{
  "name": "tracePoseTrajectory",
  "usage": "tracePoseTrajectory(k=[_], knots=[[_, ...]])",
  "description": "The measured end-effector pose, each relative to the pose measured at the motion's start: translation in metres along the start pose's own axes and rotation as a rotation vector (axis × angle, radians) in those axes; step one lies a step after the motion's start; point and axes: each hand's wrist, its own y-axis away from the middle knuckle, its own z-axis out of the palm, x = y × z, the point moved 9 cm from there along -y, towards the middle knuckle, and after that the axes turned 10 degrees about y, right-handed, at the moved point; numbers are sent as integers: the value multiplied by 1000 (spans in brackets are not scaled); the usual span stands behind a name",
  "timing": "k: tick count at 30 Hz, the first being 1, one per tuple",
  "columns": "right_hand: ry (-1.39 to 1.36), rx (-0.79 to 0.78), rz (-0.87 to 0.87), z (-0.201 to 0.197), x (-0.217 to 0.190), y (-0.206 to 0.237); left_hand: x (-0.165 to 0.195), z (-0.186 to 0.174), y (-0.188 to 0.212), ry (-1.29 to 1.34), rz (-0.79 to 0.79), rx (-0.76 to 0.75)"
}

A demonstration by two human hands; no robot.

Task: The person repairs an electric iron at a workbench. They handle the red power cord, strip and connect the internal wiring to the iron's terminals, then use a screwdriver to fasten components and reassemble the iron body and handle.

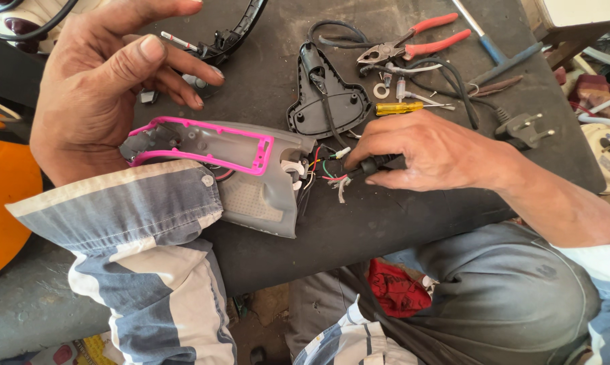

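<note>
My right hand [426, 152] grips the black cord end [376, 164] where it enters a grey appliance housing [264, 186] with a pink frame [204, 145]. Red, green and white wires [325, 165] show between the cord and the housing. My left hand [109, 74] is raised above the housing's left end, fingers apart, holding nothing. The striped sleeve of my left arm hides the housing's lower left part.
On the dark worktop [399, 223] lie a black rear cover [328, 101], red-handled pliers [413, 44], a yellow-handled screwdriver [403, 107], a blue-handled tool [491, 47], a black plug [524, 128] and a curved black part [234, 37]. An orange object [1, 196] sits at left.
</note>
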Motion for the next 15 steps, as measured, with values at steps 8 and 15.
tracePoseTrajectory(k=[8, 15], knots=[[108, -127, 64, 15, 7, -1, -1, -1, 2, -5, -2, 15], [136, -196, 19, 27, 5, -2, 0, 0, 1, 4, 2, 1]])
